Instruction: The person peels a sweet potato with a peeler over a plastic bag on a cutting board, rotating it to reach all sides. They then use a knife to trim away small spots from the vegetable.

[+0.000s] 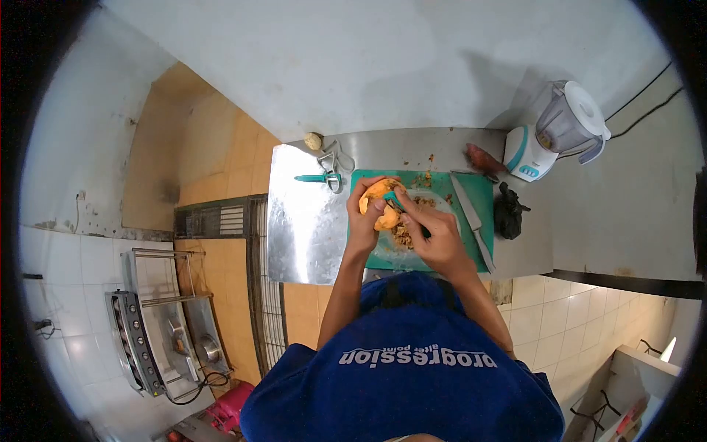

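An orange-fleshed piece of produce (374,193) with dark patches on its surface is in my left hand (364,221), its fingers wrapped round it above the green cutting board (379,259). My right hand (436,234) is closed on a teal-handled tool (392,199), whose working end is against the orange piece. Beneath both hands, brown and orange peelings (403,236) lie on a clear plastic sheet or bag on the board. A large knife (469,210) rests along the board's right side.
Left on the metal table (302,254) are a teal-handled peeler (313,178), another metal utensil and a round pale item (314,141). At the right are a reddish-brown tuber (484,158), a black plastic bag (509,211) and a white and blue blender (532,153). A wall stands behind.
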The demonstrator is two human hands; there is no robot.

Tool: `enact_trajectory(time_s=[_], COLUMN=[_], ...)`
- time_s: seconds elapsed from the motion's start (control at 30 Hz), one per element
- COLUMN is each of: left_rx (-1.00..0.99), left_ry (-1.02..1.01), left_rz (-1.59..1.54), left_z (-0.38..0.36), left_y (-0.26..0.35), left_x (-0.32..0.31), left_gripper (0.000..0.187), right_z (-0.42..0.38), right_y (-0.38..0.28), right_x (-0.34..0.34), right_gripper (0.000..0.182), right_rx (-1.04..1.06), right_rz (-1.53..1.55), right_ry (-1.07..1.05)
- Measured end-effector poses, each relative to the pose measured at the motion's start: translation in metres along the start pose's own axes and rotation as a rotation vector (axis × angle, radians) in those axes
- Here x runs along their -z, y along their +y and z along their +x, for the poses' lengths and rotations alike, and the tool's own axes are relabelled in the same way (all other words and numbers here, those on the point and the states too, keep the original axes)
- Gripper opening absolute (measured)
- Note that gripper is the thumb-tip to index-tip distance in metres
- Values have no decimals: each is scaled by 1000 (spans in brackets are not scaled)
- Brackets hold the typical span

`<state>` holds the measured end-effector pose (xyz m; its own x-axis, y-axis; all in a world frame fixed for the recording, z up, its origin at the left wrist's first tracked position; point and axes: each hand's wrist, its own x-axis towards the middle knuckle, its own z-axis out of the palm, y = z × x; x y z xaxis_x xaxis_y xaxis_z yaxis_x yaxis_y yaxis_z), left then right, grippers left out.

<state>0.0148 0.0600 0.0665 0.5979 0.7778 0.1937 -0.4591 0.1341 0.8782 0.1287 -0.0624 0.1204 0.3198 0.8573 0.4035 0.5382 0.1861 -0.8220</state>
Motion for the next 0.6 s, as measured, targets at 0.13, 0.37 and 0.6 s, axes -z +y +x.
enact_trajectory(time_s=[0.13, 0.37, 0.6], left_rx=[13, 48, 31], left_ry=[-6, 42, 123], left_rz=[-7, 86, 33], left_z=[-1, -2, -1], left_y=[3, -1, 3], left_x=[3, 16, 10], left_gripper=[49, 43, 40], right_z=[1, 10, 6], right_y=[-1, 4, -1], right_x=[-6, -3, -9], right_gripper=[51, 51, 48], right_rx=[10, -21, 4], right_rz=[6, -94, -39], right_ry=[26, 43, 22])
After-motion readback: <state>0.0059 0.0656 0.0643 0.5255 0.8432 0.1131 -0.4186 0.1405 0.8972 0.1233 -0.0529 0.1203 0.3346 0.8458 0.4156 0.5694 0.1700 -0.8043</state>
